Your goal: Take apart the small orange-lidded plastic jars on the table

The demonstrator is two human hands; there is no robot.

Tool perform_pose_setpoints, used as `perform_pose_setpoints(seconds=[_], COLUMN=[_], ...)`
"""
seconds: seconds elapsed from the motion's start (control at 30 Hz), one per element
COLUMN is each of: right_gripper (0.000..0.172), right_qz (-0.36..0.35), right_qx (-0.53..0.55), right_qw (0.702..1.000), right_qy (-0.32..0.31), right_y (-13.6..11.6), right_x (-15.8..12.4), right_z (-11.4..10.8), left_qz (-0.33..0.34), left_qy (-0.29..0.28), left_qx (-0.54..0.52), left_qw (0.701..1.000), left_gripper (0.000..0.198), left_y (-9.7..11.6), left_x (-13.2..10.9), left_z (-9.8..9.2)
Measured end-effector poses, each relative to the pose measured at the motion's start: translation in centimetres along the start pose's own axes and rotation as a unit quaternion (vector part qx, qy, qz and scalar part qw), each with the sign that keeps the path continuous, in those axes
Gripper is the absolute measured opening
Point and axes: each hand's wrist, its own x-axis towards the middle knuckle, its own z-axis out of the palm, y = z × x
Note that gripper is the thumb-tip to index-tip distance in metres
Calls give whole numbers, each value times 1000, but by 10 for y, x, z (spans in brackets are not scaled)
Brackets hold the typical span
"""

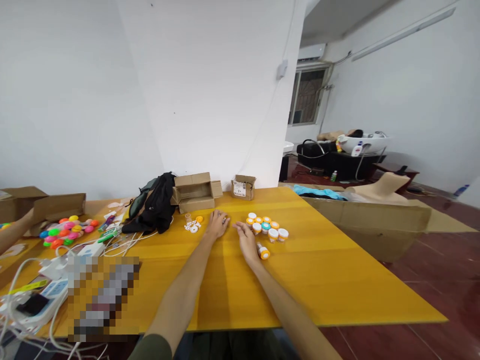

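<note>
My left hand (217,225) rests on the yellow table with its fingers spread, and I see nothing held in it. Just left of it lie an orange lid (199,219), a small clear container (188,217) and a loose pile of small white pieces (192,227). My right hand (246,241) lies on its edge, fingers stretched out toward the left hand. Beside its wrist a small jar with an orange-and-white lid (264,254) is tipped on its side. Several similar jars stand grouped to the right, one with a teal lid (266,226).
Open cardboard boxes (197,204) (243,190) stand by the wall, with a black bag (153,205) to their left. Power strips (56,292), cables and colourful balls (65,232) crowd the left side. Another person's arm (15,232) reaches in there. A large carton (363,225) adjoins the table's right edge.
</note>
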Motion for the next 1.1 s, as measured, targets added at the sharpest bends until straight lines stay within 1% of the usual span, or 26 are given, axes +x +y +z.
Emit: perform_pose_setpoints(seconds=[0.17, 0.33, 0.43, 0.53, 0.63, 0.7, 0.8, 0.87, 1.0, 1.03, 1.1], right_gripper=[29, 25, 25, 29, 36, 40, 39, 38, 32, 30, 23], right_qz=[-5, -20, -39, -76, -169, -240, -321, -341, -319, -312, -298], right_qx=[0, -17, -66, -139, -207, -249, -317, -358, -435, -451, -475], right_qw=[1000, 999, 996, 986, 960, 933, 886, 866, 842, 836, 828], right_qy=[-16, -29, -39, -57, -84, -103, -104, -80, 2, 10, 4], right_y=[-2, -6, -9, -12, -17, -23, -33, -36, -30, -27, -20], right_x=[-2, -3, -10, -27, -52, -70, -87, -89, -75, -70, -62], right_z=[-1, -2, -2, -1, -4, -11, -29, -45, -75, -81, -90], left_qz=[-10, 0, 7, 5, -5, -11, -22, -29, -26, -21, -9], left_qy=[5, 2, -1, 3, 12, 13, 17, 18, 28, 37, 57], left_qx=[5, 7, 8, 8, 6, 2, -6, -8, 8, 14, 26], left_qw=[1000, 1000, 1000, 1000, 1000, 1000, 1000, 999, 999, 999, 998], left_gripper=[21, 22, 24, 28, 32, 34, 36, 37, 37, 37, 38], left_y=[-5, -4, -4, -4, -3, -2, 0, 2, 4, 5, 7], left_x=[10, 12, 10, 9, 9, 10, 13, 14, 13, 12, 10], left_z=[2, 0, -1, -1, -2, -2, -4, -5, -7, -7, -8])
